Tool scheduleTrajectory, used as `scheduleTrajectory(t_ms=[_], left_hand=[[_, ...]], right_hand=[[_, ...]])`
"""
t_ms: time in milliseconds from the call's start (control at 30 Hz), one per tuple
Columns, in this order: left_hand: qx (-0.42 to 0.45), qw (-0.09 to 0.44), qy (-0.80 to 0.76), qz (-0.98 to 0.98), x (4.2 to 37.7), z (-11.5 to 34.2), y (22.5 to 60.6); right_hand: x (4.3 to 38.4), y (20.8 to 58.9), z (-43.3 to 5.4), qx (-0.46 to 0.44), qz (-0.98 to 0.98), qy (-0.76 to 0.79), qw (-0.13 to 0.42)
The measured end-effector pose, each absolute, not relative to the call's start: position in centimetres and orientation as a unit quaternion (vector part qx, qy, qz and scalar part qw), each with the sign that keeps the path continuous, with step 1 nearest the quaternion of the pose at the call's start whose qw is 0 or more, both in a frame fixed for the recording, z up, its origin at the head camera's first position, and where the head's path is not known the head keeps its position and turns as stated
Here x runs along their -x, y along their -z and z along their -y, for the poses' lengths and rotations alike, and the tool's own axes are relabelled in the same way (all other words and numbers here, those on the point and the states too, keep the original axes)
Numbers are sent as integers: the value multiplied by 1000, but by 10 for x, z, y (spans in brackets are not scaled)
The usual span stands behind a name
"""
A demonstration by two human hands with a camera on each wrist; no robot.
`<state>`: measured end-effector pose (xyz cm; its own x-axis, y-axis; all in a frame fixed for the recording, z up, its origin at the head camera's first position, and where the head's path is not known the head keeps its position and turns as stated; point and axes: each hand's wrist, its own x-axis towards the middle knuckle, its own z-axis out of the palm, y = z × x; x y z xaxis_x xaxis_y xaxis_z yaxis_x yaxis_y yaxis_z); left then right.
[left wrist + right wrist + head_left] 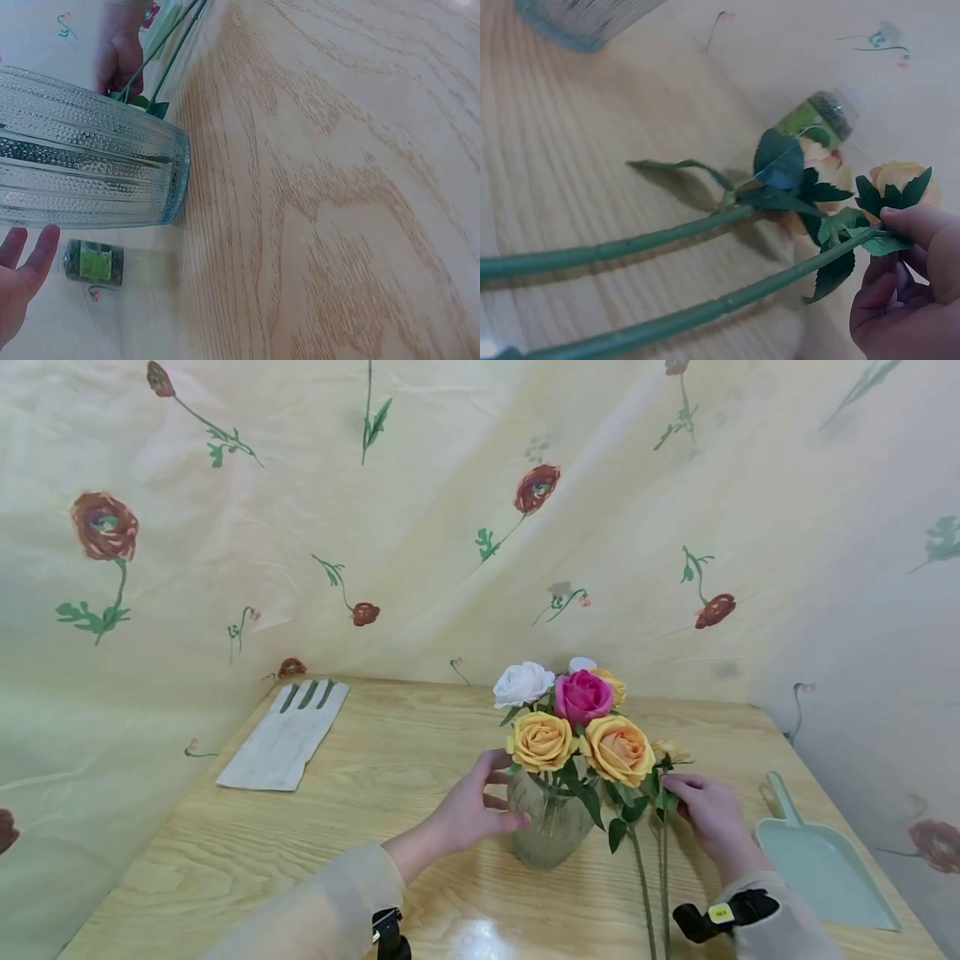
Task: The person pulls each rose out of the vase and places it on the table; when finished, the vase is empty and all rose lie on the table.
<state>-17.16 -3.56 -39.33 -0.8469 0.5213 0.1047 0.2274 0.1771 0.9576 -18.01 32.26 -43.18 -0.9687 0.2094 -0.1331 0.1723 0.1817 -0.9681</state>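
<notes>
A ribbed clear glass vase (pixel 551 839) stands upright on the wooden table, filled with a white rose (pixel 523 684), a magenta rose (pixel 583 697) and several yellow roses (pixel 542 742). My left hand (pixel 480 810) is at the vase's left side, thumb in front and fingers spread, fingertips right at the glass. To the right of the vase, my right hand (pixel 708 814) pinches the green stem of a yellow rose (pixel 891 184) just below its bloom. Beside that stem lies a second yellow rose (pixel 825 171), its leafy stem (pixel 667 231) running toward the table's front.
A pale green dustpan (pixel 821 872) lies at the right edge. At the back left is a white cloth glove (pixel 281 743) with green stripes. A small jar with a green label (pixel 94 262) stands behind the vase. Flower-printed fabric (pixel 420 527) hangs behind the table.
</notes>
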Motion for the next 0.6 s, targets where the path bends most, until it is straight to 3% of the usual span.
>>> scheduleTrajectory(t_ms=[300, 600], left_hand=[[-252, 123, -594, -754, 172, 35, 395], [-257, 121, -599, -748, 172, 35, 394]], right_hand=[[180, 443, -320, 130, 885, -447, 7], [183, 447, -316, 126, 906, -403, 21]])
